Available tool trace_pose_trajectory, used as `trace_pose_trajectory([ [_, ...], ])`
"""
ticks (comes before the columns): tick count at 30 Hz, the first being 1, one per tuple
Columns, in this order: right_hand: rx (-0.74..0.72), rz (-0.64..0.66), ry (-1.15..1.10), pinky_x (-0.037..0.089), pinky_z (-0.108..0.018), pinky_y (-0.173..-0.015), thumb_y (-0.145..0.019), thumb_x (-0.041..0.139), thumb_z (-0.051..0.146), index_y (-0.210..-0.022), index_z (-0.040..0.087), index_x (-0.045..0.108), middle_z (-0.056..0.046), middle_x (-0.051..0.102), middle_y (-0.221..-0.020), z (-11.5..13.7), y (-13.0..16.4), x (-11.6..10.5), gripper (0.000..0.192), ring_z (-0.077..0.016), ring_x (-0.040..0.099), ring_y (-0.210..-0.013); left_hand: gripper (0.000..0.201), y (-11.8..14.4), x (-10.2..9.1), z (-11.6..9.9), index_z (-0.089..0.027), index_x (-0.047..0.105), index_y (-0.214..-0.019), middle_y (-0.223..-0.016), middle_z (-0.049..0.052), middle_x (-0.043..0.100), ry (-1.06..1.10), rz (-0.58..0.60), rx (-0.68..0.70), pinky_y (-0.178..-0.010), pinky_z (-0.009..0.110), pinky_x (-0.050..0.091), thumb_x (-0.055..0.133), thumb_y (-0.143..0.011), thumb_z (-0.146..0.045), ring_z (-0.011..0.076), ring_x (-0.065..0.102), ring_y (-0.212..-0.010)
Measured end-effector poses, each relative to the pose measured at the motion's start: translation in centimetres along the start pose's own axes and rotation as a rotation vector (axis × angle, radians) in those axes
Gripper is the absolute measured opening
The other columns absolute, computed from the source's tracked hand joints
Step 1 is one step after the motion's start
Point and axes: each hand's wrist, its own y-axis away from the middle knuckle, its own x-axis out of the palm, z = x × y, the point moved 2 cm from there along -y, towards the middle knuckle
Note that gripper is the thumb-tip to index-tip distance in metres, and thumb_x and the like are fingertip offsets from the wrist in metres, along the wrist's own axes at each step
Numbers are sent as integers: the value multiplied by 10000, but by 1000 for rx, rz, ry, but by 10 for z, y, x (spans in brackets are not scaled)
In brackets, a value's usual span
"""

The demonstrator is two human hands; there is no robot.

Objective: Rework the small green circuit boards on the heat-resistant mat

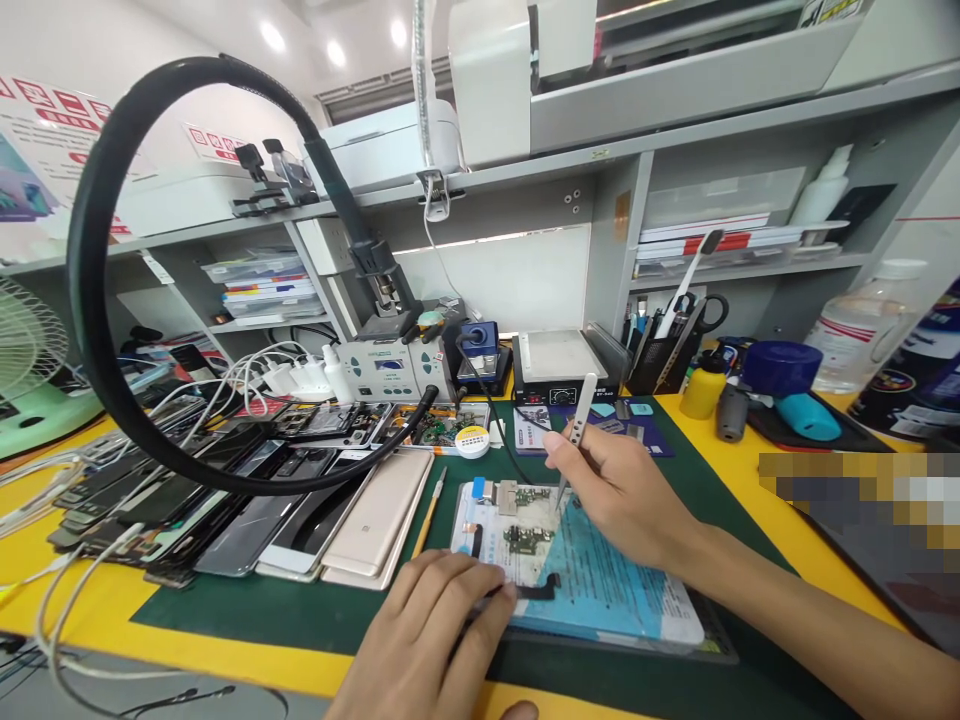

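My right hand (619,490) pinches a pair of light metal tweezers (580,420), tips pointing down. The tips are near the small green circuit boards (527,540), which lie on a blue and white printed sheet (600,590). My left hand (439,620) rests at the sheet's near left edge, fingers stretched and the thumb apart from them. Its fingertips lie at one end of a black flex cable (541,590); whether they press on it I cannot tell. Another small board with a metal connector (510,497) lies at the sheet's far side.
Left of the sheet are an orange pen-like tool (430,510) and several phones (379,510). A thick black hose (82,270) loops above them from a hot-air station (382,368). Behind stand a heating plate (559,360) and a tool holder (660,355). Bottles (862,325) stand right.
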Motion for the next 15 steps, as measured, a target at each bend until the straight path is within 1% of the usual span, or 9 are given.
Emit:
trace_pose_trajectory([
  [4,-3,1,4,261,-310,-518,-1061,433,401,-663,241,334,61,364,-556,0,1,0,440,-142,370,-501,416,0,0,-1,-175,636,-1217,-1096,127,694,4,-15,-12,-960,420,498,430,-1018,-477,278,628,-1043],
  [6,-2,-1,4,268,-309,-522,-1061,435,402,-664,240,343,61,369,-559,0,1,-1,438,-142,375,-506,417,-2,-4,-1,-178,639,-1206,-1097,118,697,17,-33,-13,-968,413,493,424,-1022,-483,273,629,-1044],
  [8,-1,-2,3,270,-310,-522,-1060,437,402,-665,240,340,60,373,-562,0,2,-1,438,-143,376,-509,399,-5,-14,-2,-177,633,-1210,-1106,115,698,33,-6,-17,-988,419,484,443,-1020,-472,272,624,-1061],
  [10,1,-1,-1,268,-310,-516,-1060,436,404,-660,243,322,60,367,-557,-1,1,-1,446,-142,368,-502,336,-10,-28,0,-173,621,-1212,-1109,113,699,48,79,-34,-987,427,483,527,-996,-413,275,613,-1073],
  [12,2,2,-7,272,-309,-511,-1061,430,406,-653,247,304,62,353,-548,-1,1,0,455,-140,355,-490,264,-14,-44,5,-169,615,-1175,-1063,108,701,39,134,-60,-916,417,501,633,-928,-262,268,610,-1018],
  [13,3,4,-10,277,-309,-509,-1061,428,407,-652,249,300,63,347,-545,-1,1,0,458,-139,349,-485,237,-15,-51,9,-171,616,-1134,-1020,103,697,28,124,-89,-874,415,501,640,-900,-191,263,606,-975],
  [15,4,6,-15,281,-310,-510,-1060,426,409,-650,251,296,64,339,-544,-1,1,0,459,-140,344,-483,192,-14,-62,20,-178,618,-1068,-950,88,677,20,128,-134,-809,400,483,606,-884,-127,247,591,-907],
])
